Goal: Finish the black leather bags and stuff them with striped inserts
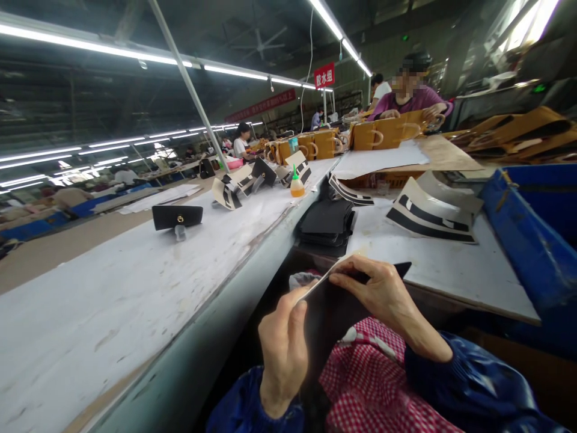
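My left hand (pixel 283 349) grips the near edge of a flat black leather piece (pixel 331 313) held over my lap, fingers closed around it. My right hand (pixel 383 294) pinches the same piece along its upper edge, fingers pressed on top. The piece is dark on one side with a pale edge. A stack of black pieces (pixel 327 222) lies on the worktable (pixel 451 264) just beyond my hands. Both sleeves are blue, and a red checked cloth (pixel 374 373) covers my lap.
A long white conveyor belt (pixel 112 300) runs on the left, carrying a black flap piece (pixel 177 216) and black-and-white pieces (pixel 238 183). A glue bottle (pixel 297 183) stands near the belt edge. A blue bin (pixel 532 240) sits right. Tan bags (pixel 383 132) and other workers are farther along.
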`<action>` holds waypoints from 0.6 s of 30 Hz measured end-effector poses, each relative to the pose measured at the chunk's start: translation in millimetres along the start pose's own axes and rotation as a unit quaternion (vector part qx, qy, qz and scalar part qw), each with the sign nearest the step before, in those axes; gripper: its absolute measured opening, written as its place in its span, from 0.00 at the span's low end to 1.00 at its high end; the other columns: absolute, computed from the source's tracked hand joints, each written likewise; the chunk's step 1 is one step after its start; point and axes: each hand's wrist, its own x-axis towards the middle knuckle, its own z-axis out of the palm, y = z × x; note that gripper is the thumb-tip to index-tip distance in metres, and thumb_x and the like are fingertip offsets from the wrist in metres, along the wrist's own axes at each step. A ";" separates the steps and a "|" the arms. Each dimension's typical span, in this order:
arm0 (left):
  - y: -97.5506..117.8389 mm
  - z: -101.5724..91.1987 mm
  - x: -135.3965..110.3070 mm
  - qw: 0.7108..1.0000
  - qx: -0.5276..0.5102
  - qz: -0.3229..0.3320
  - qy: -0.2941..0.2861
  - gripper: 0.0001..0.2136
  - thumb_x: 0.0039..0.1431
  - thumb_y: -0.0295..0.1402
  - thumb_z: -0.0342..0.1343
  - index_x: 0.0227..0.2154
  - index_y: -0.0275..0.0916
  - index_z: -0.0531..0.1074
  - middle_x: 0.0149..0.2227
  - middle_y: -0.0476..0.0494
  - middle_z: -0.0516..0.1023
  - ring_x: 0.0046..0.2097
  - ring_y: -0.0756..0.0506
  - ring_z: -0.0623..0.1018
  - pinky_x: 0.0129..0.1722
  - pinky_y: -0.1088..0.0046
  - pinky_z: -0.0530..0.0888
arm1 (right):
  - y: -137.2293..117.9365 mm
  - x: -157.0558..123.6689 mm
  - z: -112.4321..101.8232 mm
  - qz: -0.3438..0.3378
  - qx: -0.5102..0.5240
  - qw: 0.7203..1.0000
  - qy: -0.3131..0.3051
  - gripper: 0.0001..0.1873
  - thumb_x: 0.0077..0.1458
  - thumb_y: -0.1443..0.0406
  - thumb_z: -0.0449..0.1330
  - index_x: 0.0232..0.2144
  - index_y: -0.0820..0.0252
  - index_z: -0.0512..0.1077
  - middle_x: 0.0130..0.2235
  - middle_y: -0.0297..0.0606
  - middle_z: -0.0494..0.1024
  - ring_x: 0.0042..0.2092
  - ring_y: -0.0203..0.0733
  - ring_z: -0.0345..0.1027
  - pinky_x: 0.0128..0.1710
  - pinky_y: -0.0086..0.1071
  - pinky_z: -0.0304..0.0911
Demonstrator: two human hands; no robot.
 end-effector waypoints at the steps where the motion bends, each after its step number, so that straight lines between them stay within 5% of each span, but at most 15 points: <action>1: -0.2 0.7 -0.1 1.000 0.001 0.011 0.001 0.12 0.69 0.27 0.48 0.46 0.41 0.76 0.43 0.47 0.85 0.44 0.47 0.84 0.45 0.78 0.77 | 0.0 0.5 -0.5 0.020 0.009 1.000 -0.011 0.05 0.55 0.63 0.65 0.29 0.57 0.78 0.29 0.32 0.81 0.31 0.39 0.75 0.32 0.32 0.67; 9: -3.3 5.5 1.8 0.989 0.025 0.143 0.002 0.14 0.65 0.21 0.50 0.49 0.38 0.75 0.45 0.46 0.84 0.44 0.50 0.84 0.47 0.83 0.76 | 6.0 4.6 -6.9 0.067 0.032 0.995 -0.071 0.06 0.52 0.61 0.66 0.34 0.55 0.80 0.29 0.32 0.79 0.34 0.39 0.72 0.37 0.32 0.65; 14: -5.8 6.0 -0.6 0.988 0.024 0.150 -0.017 0.16 0.64 0.20 0.50 0.51 0.39 0.73 0.47 0.45 0.83 0.47 0.50 0.83 0.50 0.83 0.75 | 9.2 5.9 -11.1 -0.059 -0.006 0.991 -0.117 0.10 0.62 0.63 0.58 0.39 0.54 0.81 0.29 0.33 0.74 0.30 0.35 0.68 0.31 0.28 0.61; 18: -5.8 -0.4 4.3 0.995 0.026 0.090 -0.031 0.13 0.66 0.23 0.49 0.48 0.40 0.73 0.44 0.47 0.84 0.44 0.51 0.83 0.47 0.82 0.76 | 11.2 2.7 -6.2 -0.123 -0.075 0.985 -0.089 0.14 0.67 0.63 0.53 0.38 0.57 0.78 0.31 0.35 0.73 0.31 0.35 0.67 0.31 0.28 0.60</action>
